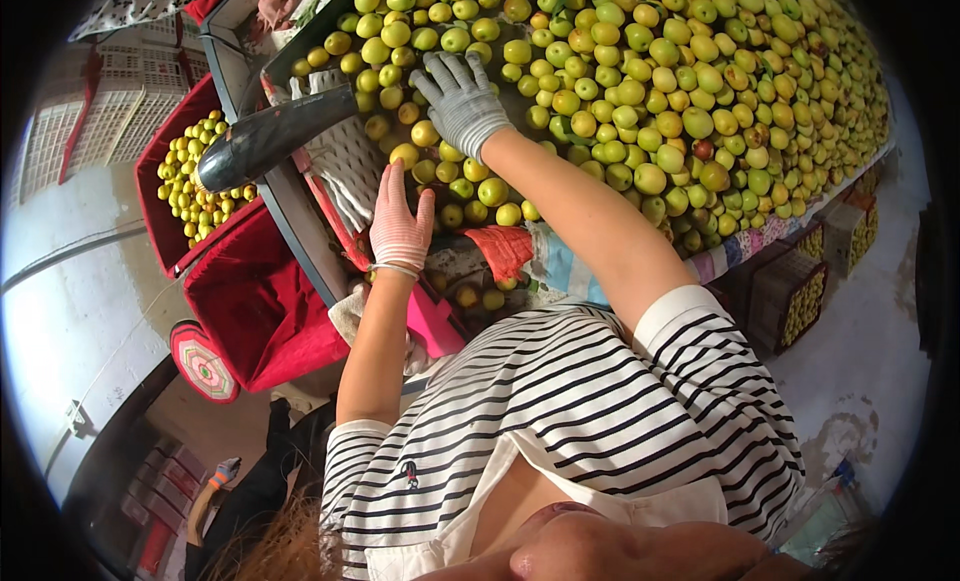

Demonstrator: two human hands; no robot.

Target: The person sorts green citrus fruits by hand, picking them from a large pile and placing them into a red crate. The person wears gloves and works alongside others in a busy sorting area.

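Observation:
Green-yellow jujube-like fruits are heaped thickly on the sorting table in front of me, deepest at the right. My right hand, in a grey knit glove, reaches across with its fingers spread over the thinner layer of fruit at the far left. My left hand, in a pink-and-white striped glove, is at the table's left side, palm down, with its fingers stretched out. Several fruits lie just beyond its fingertips. Neither hand has a fruit visibly gripped; what is under the palms is hidden. White netted padding lines the edge beside my left hand.
A black tapered tube juts over the left edge. Below it stand a red-lined bin of fruit and red cloth, near a round stool. Fruit-filled crates are at right. Another person's gloved hand shows lower left.

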